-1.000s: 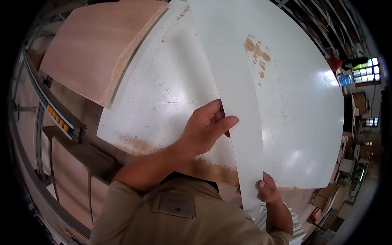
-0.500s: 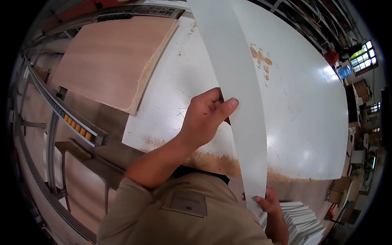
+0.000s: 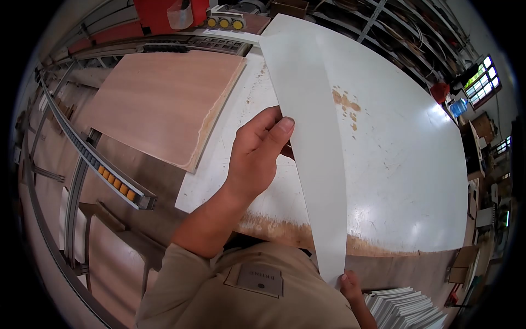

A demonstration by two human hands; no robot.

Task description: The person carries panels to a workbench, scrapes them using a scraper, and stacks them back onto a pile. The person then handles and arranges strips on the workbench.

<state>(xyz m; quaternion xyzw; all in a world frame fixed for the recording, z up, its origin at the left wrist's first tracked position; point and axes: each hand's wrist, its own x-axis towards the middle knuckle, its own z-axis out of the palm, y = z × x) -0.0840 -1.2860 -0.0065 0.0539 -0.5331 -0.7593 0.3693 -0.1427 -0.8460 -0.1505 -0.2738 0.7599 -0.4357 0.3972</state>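
The long white strip [image 3: 320,164] looks smooth and matt, while the white tabletop [image 3: 405,181] is glossy and scuffed, worn to rough brown along its near edge. The pinkish wood sheet [image 3: 164,104] is matt with a ragged side edge; the roller rail [image 3: 82,147] is grey metal, its yellow rollers [image 3: 116,182] plastic-looking, and the tan shirt [image 3: 307,296] matt cloth.

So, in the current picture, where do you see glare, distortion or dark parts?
Head view: wide-angle distortion, black corners; head view: strong glare on the large worn white tabletop near its right edge; head view: little glare on the long flat white strip; head view: dim grey metal shelving, bright barred window.
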